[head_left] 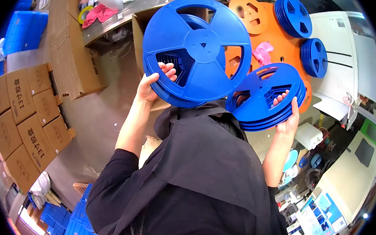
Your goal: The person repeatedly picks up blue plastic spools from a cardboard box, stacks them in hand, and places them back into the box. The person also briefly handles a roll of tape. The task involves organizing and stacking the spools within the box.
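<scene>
My left hand (152,84) grips the edge of a large blue plastic reel (203,45), its fingers curled through one of the cut-outs. At least one more blue reel shows behind its lower rim. In my right hand (287,119) is a tilted stack of smaller-looking blue reels (257,106), the thumb at the outer rim and fingertips inside an opening. The left reel overlaps the edge of the right stack in view; whether they touch I cannot tell. An open cardboard box (138,45) is partly hidden behind the left reel.
Ahead, an orange round-topped surface (283,41) carries blue reel stacks (293,16), an orange reel (247,13) and a pink cloth (263,52). Flattened cartons (74,46) lean by the metal bench (105,26). Stacked cardboard boxes (24,116) stand left, a white machine (330,48) right.
</scene>
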A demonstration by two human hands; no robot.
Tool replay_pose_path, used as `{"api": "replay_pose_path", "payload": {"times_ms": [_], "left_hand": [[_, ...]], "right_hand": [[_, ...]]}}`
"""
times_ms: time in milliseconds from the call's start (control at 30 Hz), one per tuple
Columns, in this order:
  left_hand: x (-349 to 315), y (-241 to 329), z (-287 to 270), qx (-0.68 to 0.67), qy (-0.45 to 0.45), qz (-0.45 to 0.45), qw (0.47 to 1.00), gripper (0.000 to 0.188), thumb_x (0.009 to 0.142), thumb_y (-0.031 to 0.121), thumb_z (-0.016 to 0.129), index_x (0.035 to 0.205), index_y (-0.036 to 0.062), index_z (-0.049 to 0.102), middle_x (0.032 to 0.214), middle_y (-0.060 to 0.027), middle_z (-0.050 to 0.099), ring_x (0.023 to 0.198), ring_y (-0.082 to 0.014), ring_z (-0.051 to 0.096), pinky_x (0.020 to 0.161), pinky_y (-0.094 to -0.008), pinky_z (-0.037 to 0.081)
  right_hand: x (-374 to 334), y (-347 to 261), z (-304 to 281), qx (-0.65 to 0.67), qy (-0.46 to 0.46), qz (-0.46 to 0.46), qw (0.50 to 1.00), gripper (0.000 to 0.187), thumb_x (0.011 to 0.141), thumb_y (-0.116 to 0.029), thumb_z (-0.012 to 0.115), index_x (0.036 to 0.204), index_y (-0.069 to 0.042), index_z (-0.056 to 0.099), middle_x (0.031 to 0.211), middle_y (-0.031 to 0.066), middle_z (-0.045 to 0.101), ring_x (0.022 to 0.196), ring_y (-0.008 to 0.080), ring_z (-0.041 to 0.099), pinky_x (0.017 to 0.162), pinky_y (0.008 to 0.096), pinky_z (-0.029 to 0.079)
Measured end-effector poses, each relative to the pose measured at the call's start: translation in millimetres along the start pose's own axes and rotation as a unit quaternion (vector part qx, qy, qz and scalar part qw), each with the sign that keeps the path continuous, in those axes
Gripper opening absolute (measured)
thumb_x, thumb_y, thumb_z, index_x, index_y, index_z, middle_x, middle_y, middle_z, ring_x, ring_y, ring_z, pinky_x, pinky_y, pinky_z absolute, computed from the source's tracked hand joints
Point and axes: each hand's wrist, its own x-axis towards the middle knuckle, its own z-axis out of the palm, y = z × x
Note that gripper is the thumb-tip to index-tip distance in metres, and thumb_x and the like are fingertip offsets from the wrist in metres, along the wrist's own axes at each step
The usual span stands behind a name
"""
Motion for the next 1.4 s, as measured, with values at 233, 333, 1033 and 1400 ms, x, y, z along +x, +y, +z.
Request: {"api": "replay_pose_path", "payload": {"times_ms": [233, 333, 1033, 1400], "left_hand": [[-8.2, -0.1, 3.6, -0.014, 0.002, 0.004, 1.0, 0.041, 0.078, 0.005, 0.067, 0.117, 0.004, 0.054, 0.118, -0.0177, 0.059, 0.11, -0.0319, 0.059, 0.099, -0.049, 0.045], [-5.3, -1.6, 29.8, 0.014, 0.027, 0.014, 0.999, 0.041, 0.075, 0.014, 0.073, 0.11, 0.0071, 0.052, 0.091, -0.0039, 0.056, 0.086, -0.0197, 0.057, 0.091, -0.0418, 0.046], [-24.6, -46.4, 72.9, 0.459, 0.0, 0.235, 0.857, 0.045, 0.078, -0.015, 0.051, 0.118, 0.0053, 0.049, 0.14, -0.0222, 0.042, 0.132, -0.0312, 0.042, 0.11, -0.0416, 0.029], [-15.3, -44.6, 106.5, 0.756, -0.305, 0.226, 0.533, 0.049, 0.066, 0.01, 0.077, 0.109, 0.0013, 0.057, 0.115, -0.016, 0.059, 0.122, -0.0342, 0.047, 0.111, -0.0514, 0.027]], "right_hand": [[-4.0, -2.2, 6.0, -0.049, 0.009, -0.039, 0.998, 0.037, 0.093, -0.024, 0.056, 0.123, -0.002, 0.054, 0.104, 0.0115, 0.066, 0.092, 0.0234, 0.066, 0.083, 0.0388, 0.055], [-4.5, -8.2, -8.1, 0.001, 0.008, -0.05, 0.999, 0.042, 0.092, -0.025, 0.052, 0.127, -0.003, 0.051, 0.103, 0.013, 0.065, 0.088, 0.0249, 0.065, 0.079, 0.0404, 0.055], [-12.2, -10.6, -6.7, 0.284, -0.326, 0.001, 0.901, 0.056, 0.093, -0.027, 0.055, 0.138, 0.001, 0.035, 0.093, 0.0073, 0.057, 0.072, 0.0141, 0.057, 0.067, 0.0284, 0.049], [-3.0, -13.2, 43.0, 0.238, -0.264, 0.043, 0.934, 0.053, 0.093, -0.024, 0.051, 0.133, 0.009, 0.037, 0.104, 0.0178, 0.062, 0.084, 0.0223, 0.065, 0.076, 0.034, 0.056]]}}
